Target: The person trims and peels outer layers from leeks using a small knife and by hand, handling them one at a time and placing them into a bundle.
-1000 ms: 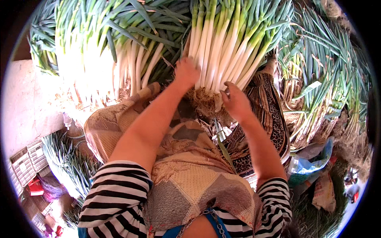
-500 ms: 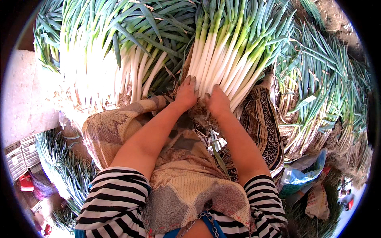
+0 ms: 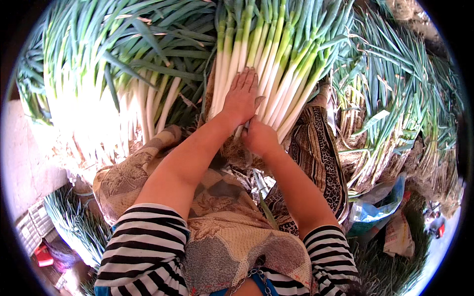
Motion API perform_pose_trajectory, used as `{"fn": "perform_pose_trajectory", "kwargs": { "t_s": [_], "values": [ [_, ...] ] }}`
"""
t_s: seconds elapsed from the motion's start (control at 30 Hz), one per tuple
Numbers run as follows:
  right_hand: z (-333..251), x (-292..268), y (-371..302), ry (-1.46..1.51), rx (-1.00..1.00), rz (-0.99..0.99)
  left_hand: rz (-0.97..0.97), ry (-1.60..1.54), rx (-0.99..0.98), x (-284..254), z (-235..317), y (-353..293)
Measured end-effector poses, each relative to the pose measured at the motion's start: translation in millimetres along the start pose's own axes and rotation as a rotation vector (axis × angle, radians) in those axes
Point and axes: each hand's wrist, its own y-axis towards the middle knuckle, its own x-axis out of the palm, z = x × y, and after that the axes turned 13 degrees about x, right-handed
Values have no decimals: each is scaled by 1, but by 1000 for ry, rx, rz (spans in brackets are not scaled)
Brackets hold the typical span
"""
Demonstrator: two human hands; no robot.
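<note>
A bunch of long green onions (image 3: 281, 79), white at the lower stalks and green above, lies across my lap with its leaves pointing away. On top of the white stalks rests my left hand (image 3: 241, 96), open and flat, its fingers stretched out along them. Just below it, at the root end, my right hand (image 3: 260, 136) is closed with curled fingers on the end of a stalk; its fingertips are partly hidden. The two hands nearly touch.
A larger heap of green onions (image 3: 123, 74) lies to the left. Untrimmed-looking onions with dry roots (image 3: 380, 108) are piled at the right. Near my right knee are a blue and clear plastic bag (image 3: 375, 209) and a paper-like sack (image 3: 399, 237). Patterned cloth (image 3: 232, 222) covers my lap.
My left hand has gone from the stalks' lower ends to lying flat further up them. My right hand has curled in closer beneath it. The view has shifted slightly.
</note>
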Motion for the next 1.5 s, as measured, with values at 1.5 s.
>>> {"fn": "perform_pose_trajectory", "kwargs": {
  "t_s": [1.5],
  "values": [
    [77, -46, 48, 1275, 147, 465, -65, -52, 190, -23, 79, -15]
  ]
}}
